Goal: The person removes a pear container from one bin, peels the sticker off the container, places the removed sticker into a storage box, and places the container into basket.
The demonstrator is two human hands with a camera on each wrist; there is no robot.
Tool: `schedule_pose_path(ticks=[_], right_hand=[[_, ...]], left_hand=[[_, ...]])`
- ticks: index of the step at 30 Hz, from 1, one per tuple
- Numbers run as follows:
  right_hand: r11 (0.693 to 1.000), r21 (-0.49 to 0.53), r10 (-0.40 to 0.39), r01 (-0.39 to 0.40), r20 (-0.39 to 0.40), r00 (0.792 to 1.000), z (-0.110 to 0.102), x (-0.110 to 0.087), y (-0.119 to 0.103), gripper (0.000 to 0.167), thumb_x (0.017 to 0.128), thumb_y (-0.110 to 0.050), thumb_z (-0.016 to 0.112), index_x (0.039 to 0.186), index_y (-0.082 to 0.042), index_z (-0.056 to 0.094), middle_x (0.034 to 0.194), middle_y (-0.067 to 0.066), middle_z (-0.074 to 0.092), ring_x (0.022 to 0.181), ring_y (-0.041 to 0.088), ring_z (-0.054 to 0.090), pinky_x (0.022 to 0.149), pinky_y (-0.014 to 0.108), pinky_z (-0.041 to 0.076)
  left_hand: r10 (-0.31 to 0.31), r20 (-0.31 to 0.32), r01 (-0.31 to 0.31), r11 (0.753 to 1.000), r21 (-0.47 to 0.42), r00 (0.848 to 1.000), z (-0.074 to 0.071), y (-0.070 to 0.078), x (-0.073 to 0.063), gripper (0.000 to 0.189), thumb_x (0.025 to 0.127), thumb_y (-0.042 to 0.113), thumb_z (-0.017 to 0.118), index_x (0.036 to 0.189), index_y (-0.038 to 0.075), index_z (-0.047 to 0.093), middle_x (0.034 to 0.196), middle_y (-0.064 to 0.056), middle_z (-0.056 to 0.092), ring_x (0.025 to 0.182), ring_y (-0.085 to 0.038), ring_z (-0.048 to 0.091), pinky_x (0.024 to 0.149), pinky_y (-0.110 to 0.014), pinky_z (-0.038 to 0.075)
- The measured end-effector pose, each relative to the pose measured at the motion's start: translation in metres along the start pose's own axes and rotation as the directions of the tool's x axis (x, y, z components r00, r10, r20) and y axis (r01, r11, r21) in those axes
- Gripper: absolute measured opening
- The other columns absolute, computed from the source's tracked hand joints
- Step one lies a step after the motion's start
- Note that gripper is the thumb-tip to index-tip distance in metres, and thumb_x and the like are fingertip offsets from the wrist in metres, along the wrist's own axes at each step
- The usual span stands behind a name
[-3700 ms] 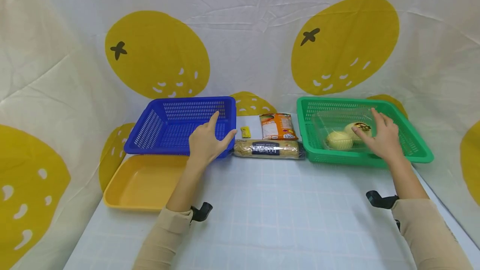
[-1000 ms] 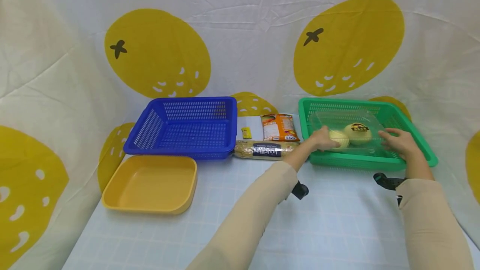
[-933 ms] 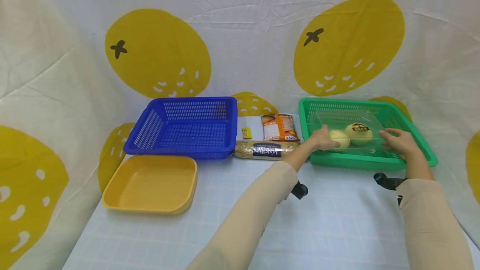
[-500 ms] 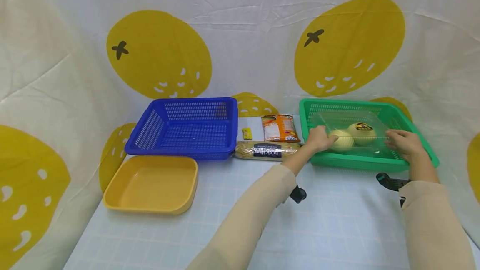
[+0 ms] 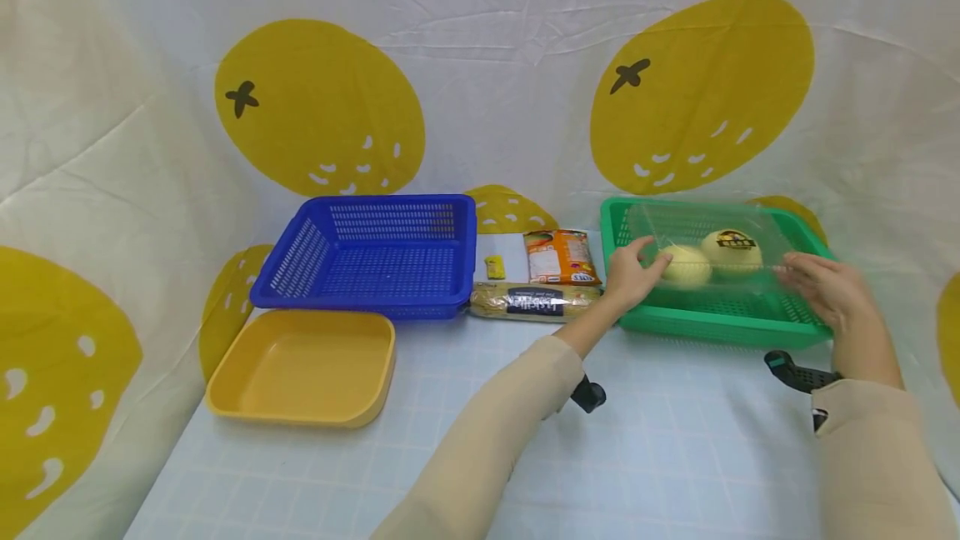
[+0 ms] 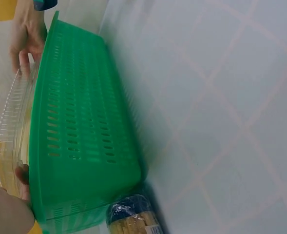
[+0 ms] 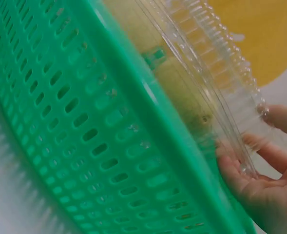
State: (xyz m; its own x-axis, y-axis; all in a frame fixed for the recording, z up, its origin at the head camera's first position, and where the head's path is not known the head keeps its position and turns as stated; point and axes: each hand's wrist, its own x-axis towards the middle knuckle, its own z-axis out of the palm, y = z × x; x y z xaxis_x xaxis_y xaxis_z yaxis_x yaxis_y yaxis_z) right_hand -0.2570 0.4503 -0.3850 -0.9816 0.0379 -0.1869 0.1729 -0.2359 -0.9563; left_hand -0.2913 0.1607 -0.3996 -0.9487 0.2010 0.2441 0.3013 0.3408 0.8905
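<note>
A clear plastic clamshell box (image 5: pixel 697 223) holding two pale-yellow round fruits (image 5: pixel 686 267), with a black and gold label on top, is raised in the green basket (image 5: pixel 720 323) and tilted a little. My left hand (image 5: pixel 630 273) grips its left end, thumb on the near side. At the opposite end my right hand (image 5: pixel 836 290) pinches the box's edge; in the right wrist view its fingers (image 7: pixel 275 156) are spread around the clear rim. The left wrist view shows the box (image 6: pixel 11 107) standing up above the basket's rim, held at both ends.
Left of the green basket lie a noodle pack (image 5: pixel 536 301), an orange packet (image 5: pixel 561 257) and a small yellow sachet (image 5: pixel 494 267). Further left stand a blue basket (image 5: pixel 367 307) and a yellow tray (image 5: pixel 300 419). A patterned cloth (image 5: pixel 510 107) hangs behind.
My left hand has come from the blue basket over to the box. Both hands now hold the box, which has risen and shifted slightly right within the green basket.
</note>
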Motion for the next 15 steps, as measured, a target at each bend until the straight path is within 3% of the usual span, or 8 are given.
schedule_pose_path(ticks=[3,10,15], right_hand=[[0.998,0.057,-0.021,0.023,-0.025,0.999,0.007,-0.003,-0.004,0.012,0.089,-0.010,0.064,0.092,-0.016,0.074,0.088,-0.007,0.069,0.080,0.007,0.068,0.069,0.019,0.053],[0.977,0.173,-0.120,0.122,-0.020,0.993,0.026,-0.015,-0.009,0.018,0.089,-0.002,0.061,0.097,-0.013,0.073,0.093,-0.003,0.067,0.082,0.011,0.067,0.072,0.019,0.053],[0.956,0.240,-0.179,0.170,0.019,0.984,0.040,-0.026,-0.011,0.021,0.090,0.002,0.058,0.099,-0.010,0.072,0.096,-0.001,0.068,0.084,0.012,0.067,0.073,0.020,0.053]], left_hand=[[0.036,-0.011,-0.037,0.996,-0.087,0.999,-0.010,-0.002,0.000,0.044,0.091,0.029,0.062,0.129,0.008,0.057,0.115,-0.007,0.063,0.088,-0.008,0.055,0.050,-0.015,0.041],[0.046,-0.062,-0.060,0.969,-0.241,0.997,-0.029,0.000,-0.003,0.042,0.088,0.025,0.067,0.126,0.006,0.060,0.100,-0.009,0.061,0.057,-0.005,0.052,0.050,-0.017,0.046],[0.032,-0.082,-0.058,0.943,-0.328,0.996,-0.043,0.003,-0.012,0.043,0.086,0.023,0.069,0.125,0.006,0.060,0.095,-0.008,0.060,0.052,-0.002,0.047,0.048,-0.016,0.044]])
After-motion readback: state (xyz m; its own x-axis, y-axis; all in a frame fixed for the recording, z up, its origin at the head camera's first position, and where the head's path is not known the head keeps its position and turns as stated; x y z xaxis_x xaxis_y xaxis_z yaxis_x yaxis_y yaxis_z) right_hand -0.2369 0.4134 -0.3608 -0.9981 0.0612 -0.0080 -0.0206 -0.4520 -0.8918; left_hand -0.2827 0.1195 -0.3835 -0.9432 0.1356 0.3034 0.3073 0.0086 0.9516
